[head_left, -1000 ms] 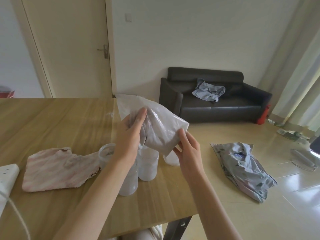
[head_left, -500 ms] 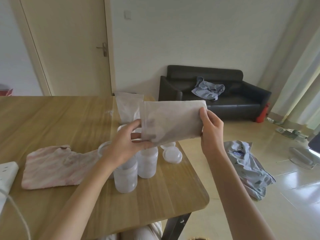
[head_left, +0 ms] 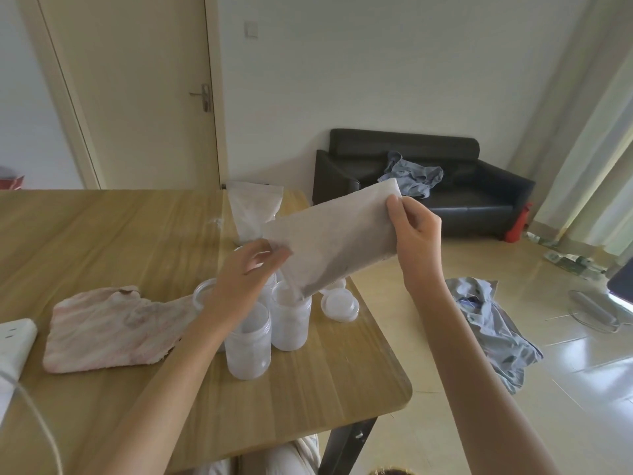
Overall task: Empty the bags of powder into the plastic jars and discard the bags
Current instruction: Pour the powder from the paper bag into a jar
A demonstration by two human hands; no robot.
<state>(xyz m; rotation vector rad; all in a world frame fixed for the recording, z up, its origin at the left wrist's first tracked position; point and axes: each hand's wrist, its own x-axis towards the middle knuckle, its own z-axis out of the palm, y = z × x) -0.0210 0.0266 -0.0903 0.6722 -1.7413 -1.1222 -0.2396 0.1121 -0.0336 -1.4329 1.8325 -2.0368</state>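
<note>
A wooden table [head_left: 102, 234] fills the left of the room, with a closed door at 11 o'clock and a black sofa [head_left: 479, 186] against the wall at 1 o'clock. At the table's 9 o'clock edge lies a white power strip [head_left: 13, 341], then a pink striped cloth [head_left: 113, 327]. At center stand open plastic jars; the front jar [head_left: 248, 344] is partly behind the left forearm, and a second jar [head_left: 291, 318] stands just beside it at 3 o'clock. The left hand [head_left: 239, 279] pinches the lower corner of a white powder bag [head_left: 332, 241], which is tilted with that corner over the second jar's mouth. A second bag [head_left: 255, 210] stands at 12 o'clock behind. The right hand [head_left: 416, 234] grips the bag's raised end. A loose lid [head_left: 339, 305] lies right of the jars. Blue clothing [head_left: 493, 327] lies on the floor at 3 o'clock.
</note>
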